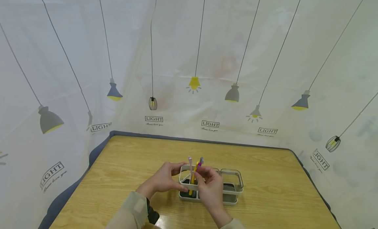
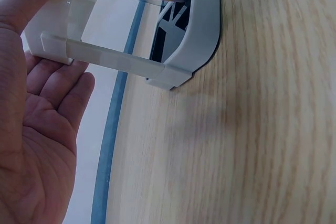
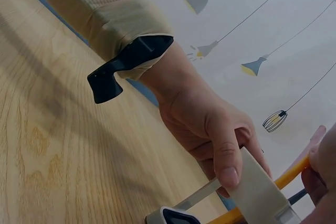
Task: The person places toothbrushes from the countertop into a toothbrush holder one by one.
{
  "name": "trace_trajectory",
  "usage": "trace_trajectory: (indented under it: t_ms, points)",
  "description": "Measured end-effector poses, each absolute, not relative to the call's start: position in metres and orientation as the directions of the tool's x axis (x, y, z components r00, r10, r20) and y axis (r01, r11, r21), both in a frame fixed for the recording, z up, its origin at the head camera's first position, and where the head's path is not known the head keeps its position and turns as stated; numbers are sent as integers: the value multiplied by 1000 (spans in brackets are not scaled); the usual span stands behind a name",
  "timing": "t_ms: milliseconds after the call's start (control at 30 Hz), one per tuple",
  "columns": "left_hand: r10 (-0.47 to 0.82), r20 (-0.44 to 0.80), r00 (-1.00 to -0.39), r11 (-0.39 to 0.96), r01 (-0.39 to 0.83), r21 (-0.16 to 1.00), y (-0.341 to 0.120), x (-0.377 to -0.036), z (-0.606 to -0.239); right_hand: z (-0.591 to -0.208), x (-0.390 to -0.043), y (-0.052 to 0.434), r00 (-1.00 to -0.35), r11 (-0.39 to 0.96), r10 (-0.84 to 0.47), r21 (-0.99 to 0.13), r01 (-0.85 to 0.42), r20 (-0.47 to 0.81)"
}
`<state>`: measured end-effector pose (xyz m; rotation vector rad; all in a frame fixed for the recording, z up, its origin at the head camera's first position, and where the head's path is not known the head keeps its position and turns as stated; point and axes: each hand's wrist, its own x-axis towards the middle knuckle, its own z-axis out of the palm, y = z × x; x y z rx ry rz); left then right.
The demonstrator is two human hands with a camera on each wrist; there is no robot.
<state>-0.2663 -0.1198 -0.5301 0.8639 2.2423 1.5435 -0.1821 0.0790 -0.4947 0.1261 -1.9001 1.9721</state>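
A white two-tier toothbrush holder (image 1: pixel 233 192) stands on the wooden table, its upper frame raised over a base with dark inserts. My left hand (image 1: pixel 165 179) grips the upper frame's left end, thumb at the near side and fingers behind; the right wrist view shows this thumb (image 3: pixel 227 161) on the white rim. With bent fingers, my right hand (image 1: pixel 212 188) pinches a yellow toothbrush (image 1: pixel 193 179) near its top. Beside it in the left compartment stand a pink toothbrush (image 1: pixel 190 163) and a grey-blue one (image 1: pixel 202 160). The right hand covers the holder's middle.
Clear cup-like parts (image 1: pixel 231 176) sit in the holder's right side. Around it spreads the wooden table (image 1: pixel 133 156), with a dark blue edge (image 1: pixel 177 138) at the back. White sheeting (image 1: pixel 177 42) printed with lamps encloses the table behind and on both sides.
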Motion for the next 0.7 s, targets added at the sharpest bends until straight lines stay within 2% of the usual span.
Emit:
trace_trajectory:
  t_ms: [433,700]
  points:
    - [617,96,-781,252,312,916,-119,-266,-531,-497,-185,86,-947,94,140,-956,-277,288]
    - [624,100,-775,246,317,916,-119,-267,-532,-493,-188,94,-966,26,131,-975,-221,222]
